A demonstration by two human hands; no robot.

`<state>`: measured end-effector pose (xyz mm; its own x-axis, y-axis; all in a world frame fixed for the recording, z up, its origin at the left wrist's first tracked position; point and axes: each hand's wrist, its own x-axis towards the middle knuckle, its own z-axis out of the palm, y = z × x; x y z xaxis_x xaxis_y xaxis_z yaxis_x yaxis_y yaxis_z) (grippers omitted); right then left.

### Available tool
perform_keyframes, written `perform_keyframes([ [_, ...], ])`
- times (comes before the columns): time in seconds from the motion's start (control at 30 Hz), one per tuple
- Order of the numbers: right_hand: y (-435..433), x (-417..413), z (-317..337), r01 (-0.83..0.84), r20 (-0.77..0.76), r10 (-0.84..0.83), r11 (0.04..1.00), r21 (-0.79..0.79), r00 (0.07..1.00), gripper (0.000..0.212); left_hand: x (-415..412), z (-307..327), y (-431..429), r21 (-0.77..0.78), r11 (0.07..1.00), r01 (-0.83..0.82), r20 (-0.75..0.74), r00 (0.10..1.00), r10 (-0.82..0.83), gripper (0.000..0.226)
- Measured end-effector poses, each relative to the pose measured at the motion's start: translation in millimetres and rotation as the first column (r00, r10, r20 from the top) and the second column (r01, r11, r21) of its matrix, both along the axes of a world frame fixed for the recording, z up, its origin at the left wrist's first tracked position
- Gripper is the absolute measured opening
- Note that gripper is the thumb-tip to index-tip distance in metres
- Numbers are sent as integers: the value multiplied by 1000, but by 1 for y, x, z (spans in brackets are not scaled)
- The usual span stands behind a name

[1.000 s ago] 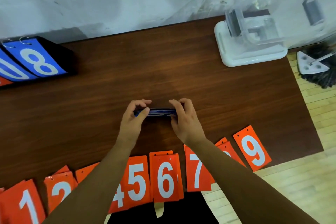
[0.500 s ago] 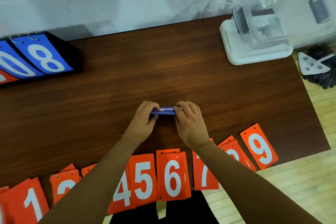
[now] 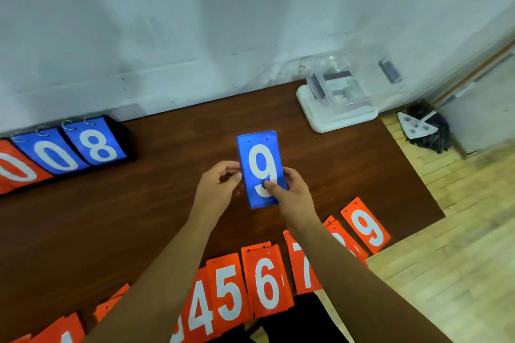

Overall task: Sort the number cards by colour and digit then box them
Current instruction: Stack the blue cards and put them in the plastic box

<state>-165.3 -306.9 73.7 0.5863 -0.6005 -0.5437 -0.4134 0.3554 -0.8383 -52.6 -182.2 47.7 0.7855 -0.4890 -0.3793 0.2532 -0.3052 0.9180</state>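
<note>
A stack of blue number cards (image 3: 257,160) with a white 9 on top is held face up above the middle of the brown table (image 3: 156,203). My right hand (image 3: 289,192) grips its right edge, thumb across the digit. My left hand (image 3: 217,189) pinches its left edge with curled fingers. Orange number cards (image 3: 264,281) lie in a row along the near edge, showing 4, 5, 6, 7 and 9, partly hidden by my forearms. A clear plastic box (image 3: 337,97) on a white base stands at the back right.
A flip scoreboard (image 3: 92,145) showing blue 0 and 8 and an orange 0 stands at the back left. A mop head (image 3: 429,131) lies on the wooden floor beyond the table's right edge. The wall runs along the table's far side.
The blue stack, held edge-on flat over the table before, has been tipped up so its 9 face shows. Both hands shifted their grip to its sides.
</note>
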Motion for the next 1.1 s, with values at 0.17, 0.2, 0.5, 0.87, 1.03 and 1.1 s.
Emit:
perform_keyframes([
  [0.17,1,-4,25,50,48,-47,996,-73,998,46,6,26,-7,-47,999,-16,-5,1000,16,15],
  [0.2,-1,-4,28,54,66,-49,995,-79,997,45,6,30,-11,-56,998,-16,6,1000,16,15],
  [0.5,-65,5,44,-102,45,123,942,-321,991,29,16,56,-76,4,999,-53,130,990,52,13],
  [0.87,-281,52,91,-108,98,134,966,-234,986,6,38,85,-247,-179,964,-197,48,977,209,13],
  [1.03,-361,67,85,-230,24,245,934,-275,969,7,47,76,-316,-81,986,-144,80,985,150,5],
  [1.1,-383,73,75,-233,14,244,939,-252,970,8,52,67,-337,5,995,-99,152,984,97,4],
])
